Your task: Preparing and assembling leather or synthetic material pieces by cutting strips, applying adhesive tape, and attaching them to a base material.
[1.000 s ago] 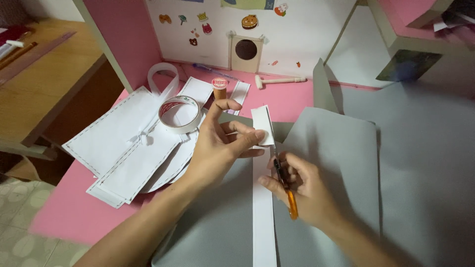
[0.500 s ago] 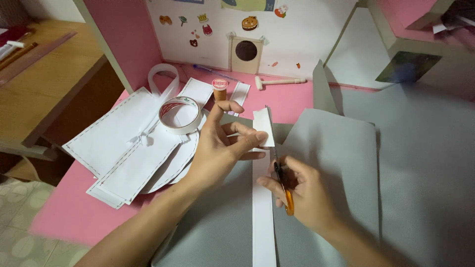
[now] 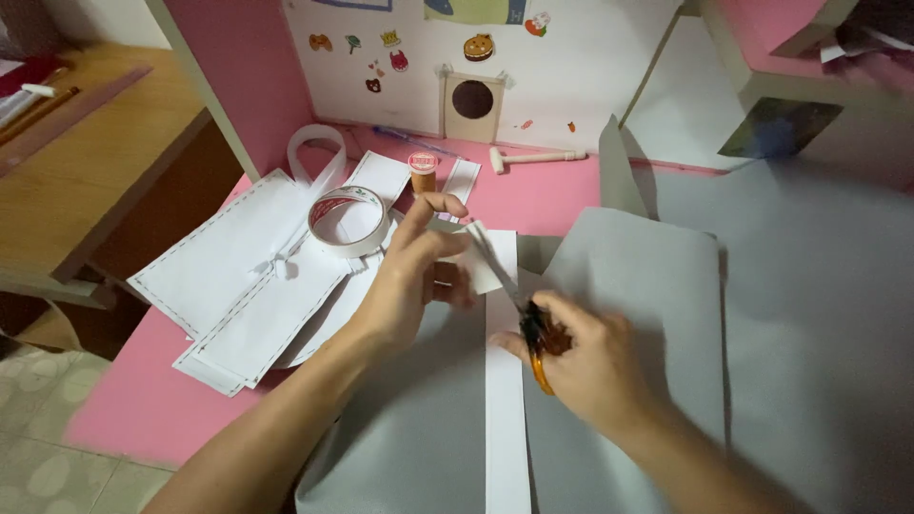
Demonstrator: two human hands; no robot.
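Note:
My left hand [image 3: 411, 278] pinches the upper end of a long white paper strip [image 3: 505, 409] that lies on a grey sheet [image 3: 628, 286]. My right hand [image 3: 583, 360] grips orange-handled scissors [image 3: 526, 319], whose blades reach up into the strip's top part next to my left fingers. The strip runs down towards me between my two forearms. A roll of white tape [image 3: 347, 221] stands just left of my left hand.
White paper pieces with dashed edges [image 3: 243, 276] lie on the pink desk [image 3: 143, 400]. A small orange-capped bottle [image 3: 422, 171] and a small wooden hammer [image 3: 535, 157] lie near the back wall. A wooden table [image 3: 86, 181] stands to the left.
The scissors have swung up and left into the strip's top, and my left hand has lifted and bent that end of the paper.

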